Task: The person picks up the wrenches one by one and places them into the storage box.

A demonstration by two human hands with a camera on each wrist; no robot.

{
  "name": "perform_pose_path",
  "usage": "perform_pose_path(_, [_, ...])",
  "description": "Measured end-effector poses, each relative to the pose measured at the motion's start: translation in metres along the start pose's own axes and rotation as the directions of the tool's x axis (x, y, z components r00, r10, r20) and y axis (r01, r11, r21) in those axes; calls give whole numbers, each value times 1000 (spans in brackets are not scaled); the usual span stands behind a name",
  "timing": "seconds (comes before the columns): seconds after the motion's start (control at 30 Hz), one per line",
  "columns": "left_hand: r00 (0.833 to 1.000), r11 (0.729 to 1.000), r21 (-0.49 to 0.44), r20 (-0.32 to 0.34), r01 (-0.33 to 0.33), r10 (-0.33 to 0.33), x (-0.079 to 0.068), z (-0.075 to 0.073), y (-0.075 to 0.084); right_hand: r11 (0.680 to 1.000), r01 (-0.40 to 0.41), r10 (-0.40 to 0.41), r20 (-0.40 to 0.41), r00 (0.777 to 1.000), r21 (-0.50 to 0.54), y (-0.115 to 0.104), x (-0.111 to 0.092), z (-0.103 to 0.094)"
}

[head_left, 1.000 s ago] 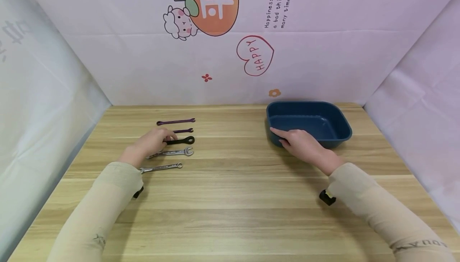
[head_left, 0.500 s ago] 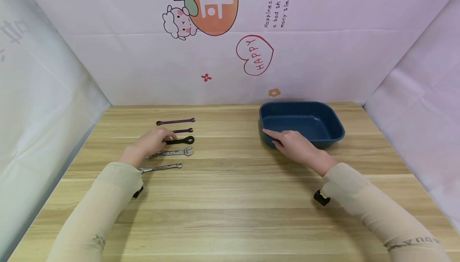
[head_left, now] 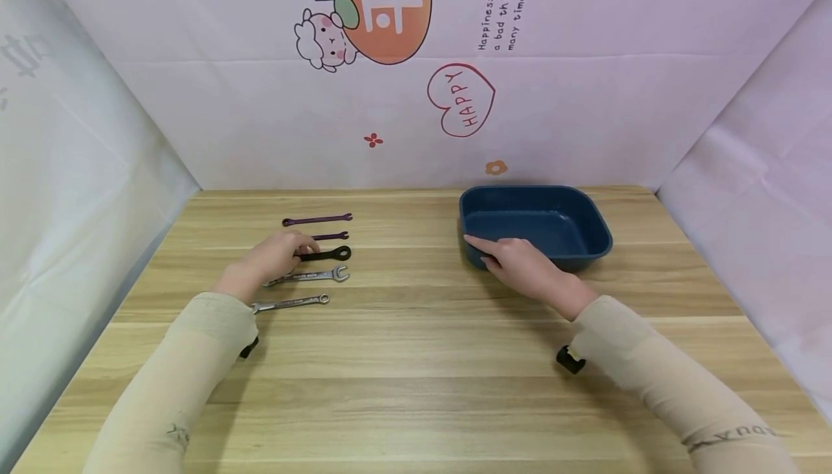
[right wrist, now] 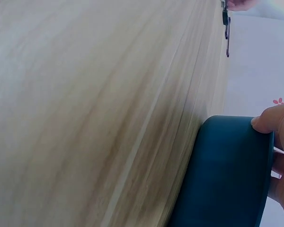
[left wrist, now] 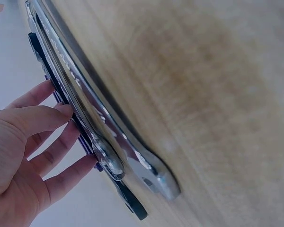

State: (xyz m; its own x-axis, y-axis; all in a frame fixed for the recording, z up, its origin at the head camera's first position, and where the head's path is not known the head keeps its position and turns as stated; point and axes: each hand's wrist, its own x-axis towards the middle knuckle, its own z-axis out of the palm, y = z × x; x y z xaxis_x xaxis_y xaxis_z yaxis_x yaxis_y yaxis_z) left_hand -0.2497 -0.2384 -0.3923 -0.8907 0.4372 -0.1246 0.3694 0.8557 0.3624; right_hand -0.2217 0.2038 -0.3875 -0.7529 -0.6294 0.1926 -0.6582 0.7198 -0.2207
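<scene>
On the left of the table, my left hand [head_left: 269,257] reaches over a row of wrenches. Its thumb and fingers pinch a black wrench [head_left: 338,253] near its covered left part; the ring end sticks out to the right. Beyond it lie two purple wrenches, one [head_left: 318,220] fully visible and the nearer one [head_left: 336,236] partly hidden by the hand. Two silver wrenches, an open-ended one [head_left: 318,277] and a slimmer one [head_left: 295,303], lie on the near side. My right hand [head_left: 526,268] grips the near left rim of a blue plastic basin [right wrist: 227,170], thumb outside, fingers inside.
The wooden table [head_left: 403,373] meets a white printed cloth backdrop [head_left: 260,127] at its far edge. White cloth also hangs along both sides. Bare wood lies between the wrenches and the basin.
The basin has slid to the left across the table with my right hand on its rim. My left hand has stayed in place at the black wrench.
</scene>
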Motion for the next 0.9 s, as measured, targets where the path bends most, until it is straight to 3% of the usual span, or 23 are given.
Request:
perform_pose_path(0.33, [1000,1000,2,-9,1,-1,0,1,-3,1000,-8,8,6,1000,3,-8,5,4])
perform_pose_path(0.9, [1000,1000,11,-13,-6,6,-1,0,-2,999,47,-47,-16,999,8,-22,14,11])
